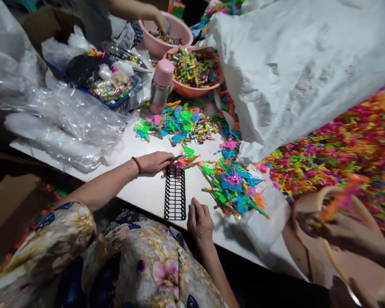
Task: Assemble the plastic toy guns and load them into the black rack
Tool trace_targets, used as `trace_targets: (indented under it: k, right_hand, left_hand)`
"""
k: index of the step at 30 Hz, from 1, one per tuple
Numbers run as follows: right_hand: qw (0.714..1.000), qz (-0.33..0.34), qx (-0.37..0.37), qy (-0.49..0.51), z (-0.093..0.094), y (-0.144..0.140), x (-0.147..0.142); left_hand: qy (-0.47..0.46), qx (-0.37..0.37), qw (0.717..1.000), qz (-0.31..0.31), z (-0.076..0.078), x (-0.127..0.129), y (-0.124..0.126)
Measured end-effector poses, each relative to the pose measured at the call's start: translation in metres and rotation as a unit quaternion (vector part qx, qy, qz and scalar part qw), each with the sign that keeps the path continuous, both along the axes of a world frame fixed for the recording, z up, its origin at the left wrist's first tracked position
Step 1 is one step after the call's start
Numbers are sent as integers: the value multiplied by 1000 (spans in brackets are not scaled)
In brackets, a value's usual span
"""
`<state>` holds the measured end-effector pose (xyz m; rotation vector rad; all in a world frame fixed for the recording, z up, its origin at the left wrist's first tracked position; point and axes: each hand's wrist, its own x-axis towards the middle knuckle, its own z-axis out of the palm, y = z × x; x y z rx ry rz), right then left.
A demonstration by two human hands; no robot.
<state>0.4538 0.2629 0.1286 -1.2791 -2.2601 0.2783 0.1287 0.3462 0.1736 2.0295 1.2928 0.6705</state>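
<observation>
A black plastic rack [175, 196] with a grid and a row of loops along each long side lies lengthwise on the white table. My left hand [155, 162] reaches to its far end, fingers stretched out and touching or nearly touching the rack and a few pink and green plastic toys [188, 160] there. Whether the fingertips pinch anything is hard to see. Beside the rack's near right corner rests my right hand [200, 220], fingers loosely bent and apart, with nothing visible in it. Right of the rack spreads a pile of colourful plastic toys [234, 182] mixed with small shiny tubes.
Another toy pile [176, 122] lies farther back, near a pink-capped flask [161, 85]. Behind stand an orange basin [195, 92] and a pink basin [147, 40] with a co-worker's hand in it. Plastic bags [73, 124] lie left; a white sack [295, 72] and another person's hands [336, 226] are right.
</observation>
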Motion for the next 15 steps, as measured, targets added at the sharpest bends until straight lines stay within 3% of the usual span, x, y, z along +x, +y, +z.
trace_targets:
  k: [9,15]
  right_hand:
    - [986,41,-102,127,9,32,-55]
    - [986,41,-92,131,6,37,-66]
  left_hand:
    - [-193,-19,976,103,-10,20,-4]
    - [-130,-41,978,156,-13,35,-8]
